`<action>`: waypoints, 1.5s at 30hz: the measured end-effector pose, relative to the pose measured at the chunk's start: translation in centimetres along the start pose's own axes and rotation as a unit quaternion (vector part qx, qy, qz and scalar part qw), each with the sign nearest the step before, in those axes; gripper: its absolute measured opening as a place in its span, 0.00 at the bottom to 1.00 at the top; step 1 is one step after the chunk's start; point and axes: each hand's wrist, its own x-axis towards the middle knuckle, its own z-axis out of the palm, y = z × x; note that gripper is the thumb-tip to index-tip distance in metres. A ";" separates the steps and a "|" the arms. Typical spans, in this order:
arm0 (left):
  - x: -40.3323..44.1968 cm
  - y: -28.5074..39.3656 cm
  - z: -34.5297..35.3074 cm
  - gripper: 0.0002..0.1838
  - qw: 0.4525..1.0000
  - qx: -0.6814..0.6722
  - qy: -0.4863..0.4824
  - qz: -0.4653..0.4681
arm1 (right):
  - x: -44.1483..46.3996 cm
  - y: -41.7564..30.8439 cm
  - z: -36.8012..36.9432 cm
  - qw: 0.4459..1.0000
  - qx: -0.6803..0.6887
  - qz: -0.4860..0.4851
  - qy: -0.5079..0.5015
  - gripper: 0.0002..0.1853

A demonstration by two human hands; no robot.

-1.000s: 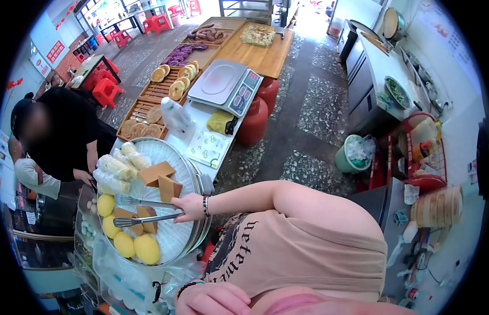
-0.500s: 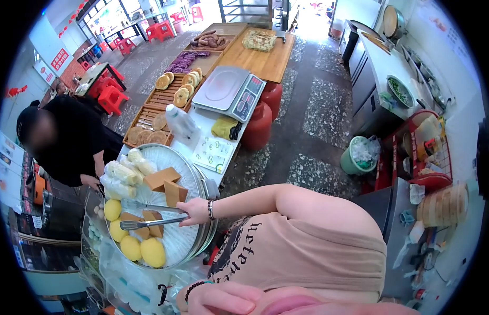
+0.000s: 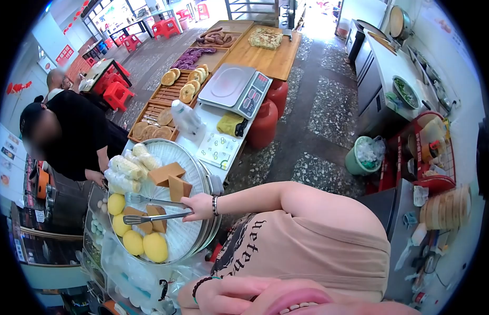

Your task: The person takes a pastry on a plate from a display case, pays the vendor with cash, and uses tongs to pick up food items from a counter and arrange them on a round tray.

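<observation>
Right hand point(image 3: 199, 206): fingers curled firmly around the handle end of the metal tongs point(image 3: 165, 216); the tong arms stand spread, their tips apart over two brown blocks point(image 3: 160, 223) on the round tray point(image 3: 178, 236); whether either tip touches a block cannot be told. Left hand point(image 3: 231, 294): raised beside the mouth, fingers bent; nothing is seen in it, though the palm is hidden and its grip cannot be told.

Handling, in this inspector's judgement: the tips should straddle one block only, low on its sides; pressure should be even and light, as the blocks look soft-edged; the lower tong arm should clear the yellow buns point(image 3: 155, 248) close by; any lift is best made straight up, clear of the leaning pair of blocks beyond.

Writing: dark ornate lettering on the tan shirt point(image 3: 307, 247) begins "uete", remainder uncertain; the scale point(image 3: 226, 84) has a lit red display, figures illegible; a red wall sign point(image 3: 64, 55) bears pale characters, too small to read; no brand can be confirmed.
</observation>
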 end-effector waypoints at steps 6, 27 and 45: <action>-0.1 0.2 0.0 0.17 1.000 -0.011 -0.009 -0.015 | -0.2 0.0 -0.1 0.999 -0.020 -0.014 0.026 0.29; -0.2 0.0 -0.5 0.19 0.998 -0.011 -0.033 -0.044 | -0.5 -0.9 -1.1 1.000 -0.007 0.011 -0.026 0.30; -0.2 0.1 -0.8 0.21 0.997 -0.021 -0.045 -0.066 | -0.3 -0.3 -0.4 1.000 -0.013 -0.001 -0.007 0.30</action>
